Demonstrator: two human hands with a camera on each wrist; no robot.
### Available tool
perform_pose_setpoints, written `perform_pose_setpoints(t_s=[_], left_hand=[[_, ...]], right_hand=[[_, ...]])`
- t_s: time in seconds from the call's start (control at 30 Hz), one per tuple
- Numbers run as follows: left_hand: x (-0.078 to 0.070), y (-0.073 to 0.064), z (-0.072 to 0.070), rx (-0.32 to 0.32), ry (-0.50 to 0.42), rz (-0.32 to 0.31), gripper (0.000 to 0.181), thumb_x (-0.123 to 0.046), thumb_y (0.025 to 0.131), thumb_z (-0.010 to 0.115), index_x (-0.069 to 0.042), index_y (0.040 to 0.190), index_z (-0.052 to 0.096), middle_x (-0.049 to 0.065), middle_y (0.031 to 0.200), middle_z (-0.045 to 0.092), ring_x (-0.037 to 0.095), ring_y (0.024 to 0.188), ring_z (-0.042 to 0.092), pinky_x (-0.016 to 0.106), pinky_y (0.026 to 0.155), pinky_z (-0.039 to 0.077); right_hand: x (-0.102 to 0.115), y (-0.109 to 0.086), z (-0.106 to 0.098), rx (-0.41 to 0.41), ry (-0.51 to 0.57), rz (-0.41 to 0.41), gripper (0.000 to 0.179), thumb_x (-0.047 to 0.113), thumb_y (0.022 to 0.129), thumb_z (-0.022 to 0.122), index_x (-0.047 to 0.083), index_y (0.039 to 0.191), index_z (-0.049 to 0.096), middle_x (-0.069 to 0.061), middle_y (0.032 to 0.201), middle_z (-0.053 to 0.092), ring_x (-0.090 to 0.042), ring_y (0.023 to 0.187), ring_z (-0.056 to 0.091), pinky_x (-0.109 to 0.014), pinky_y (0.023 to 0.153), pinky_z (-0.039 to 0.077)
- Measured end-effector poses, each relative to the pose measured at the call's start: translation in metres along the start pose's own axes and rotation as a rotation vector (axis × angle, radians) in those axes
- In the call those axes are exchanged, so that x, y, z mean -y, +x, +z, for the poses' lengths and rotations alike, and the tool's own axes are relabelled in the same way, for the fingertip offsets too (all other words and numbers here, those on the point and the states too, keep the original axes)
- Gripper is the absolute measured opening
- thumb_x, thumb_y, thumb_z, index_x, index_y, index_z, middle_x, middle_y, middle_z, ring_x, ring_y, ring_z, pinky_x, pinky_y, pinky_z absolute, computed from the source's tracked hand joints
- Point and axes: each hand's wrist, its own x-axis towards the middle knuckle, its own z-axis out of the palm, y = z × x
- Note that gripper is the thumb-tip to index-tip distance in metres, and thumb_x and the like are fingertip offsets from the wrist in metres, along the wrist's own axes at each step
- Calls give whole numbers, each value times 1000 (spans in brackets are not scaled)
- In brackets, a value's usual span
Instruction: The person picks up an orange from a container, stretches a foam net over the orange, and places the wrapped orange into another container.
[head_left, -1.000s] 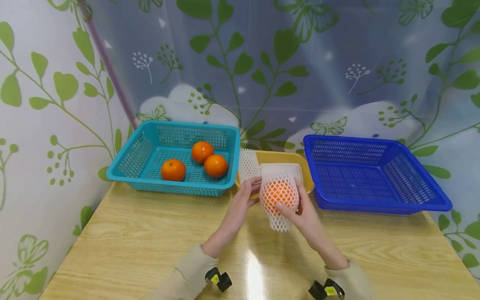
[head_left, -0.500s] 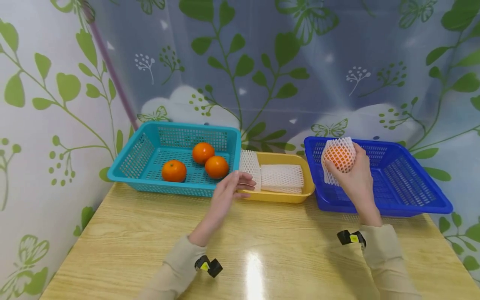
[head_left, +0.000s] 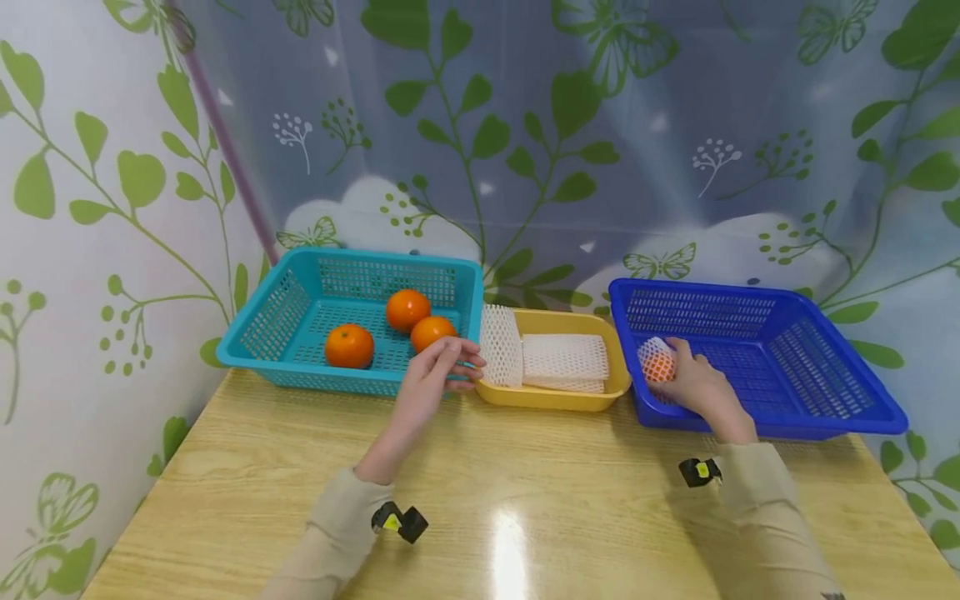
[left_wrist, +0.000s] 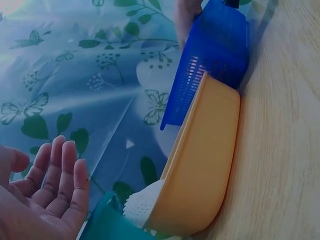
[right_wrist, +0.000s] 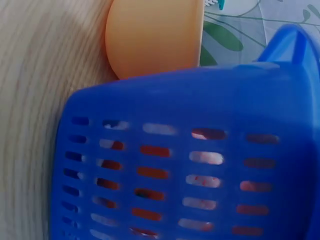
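Observation:
My right hand (head_left: pixel 699 385) reaches down into the blue basket (head_left: pixel 772 421) and grips an orange (head_left: pixel 658 367) wrapped in white foam netting, low by the left wall. In the right wrist view the basket wall (right_wrist: pixel 200 95) covers most of hand and fruit; orange and white patches show through its slots. My left hand (head_left: pixel 438 371), fingers relaxed and holding nothing, hovers at the right front edge of the teal basket (head_left: pixel 300 367). Inside that basket lie three bare oranges: one at the front (head_left: pixel 349 346), one behind (head_left: pixel 408 310), and one (head_left: pixel 432 332) partly behind my left fingers.
Between the two baskets stands a yellow tray (head_left: pixel 551 402) holding flat white foam net sleeves (head_left: pixel 564 358). All three containers are in a row at the back of the wooden table (head_left: pixel 480 483), against a leaf-patterned curtain (head_left: pixel 525 167).
My right hand has carried the netted orange from over the yellow tray rightward and down into the blue basket. My left hand has let go of it and moved left to the teal basket.

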Motion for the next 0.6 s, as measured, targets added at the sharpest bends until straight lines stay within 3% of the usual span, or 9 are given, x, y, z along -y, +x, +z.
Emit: perform_pose_setpoints(t_s=[0.1,0.3,0.47,0.6], left_hand=[[-3,1,-6,-18,3,-5,39,-24,111,40,8,120,61,22,109,68,24,91,69,37,81,60],[-10,4,-21,-41,-12,-11,38,-24,111,41,8,120,61,14,107,70,14,88,68,29,79,59],[-17,9,-38,-58,62,-9,38,-28,111,43,4,120,61,19,112,67,26,95,68,30,83,58],[-23,15,-61,-93,144,7,37,-30,110,45,1,122,60,20,116,66,38,103,65,31,85,58]], right_hand=[[1,1,0,57,-30,-5,90,40,95,64,-5,156,16,-46,140,36,-64,121,43,-71,91,43],[2,2,-3,89,-55,-19,91,42,98,61,-7,157,13,-47,148,26,-66,129,33,-74,98,38],[-1,3,-4,93,-34,-35,93,41,98,61,-8,158,10,-48,151,16,-68,133,25,-76,102,32],[0,3,-4,60,-40,-60,89,42,99,60,-9,157,15,-46,150,23,-64,134,27,-75,103,32]])
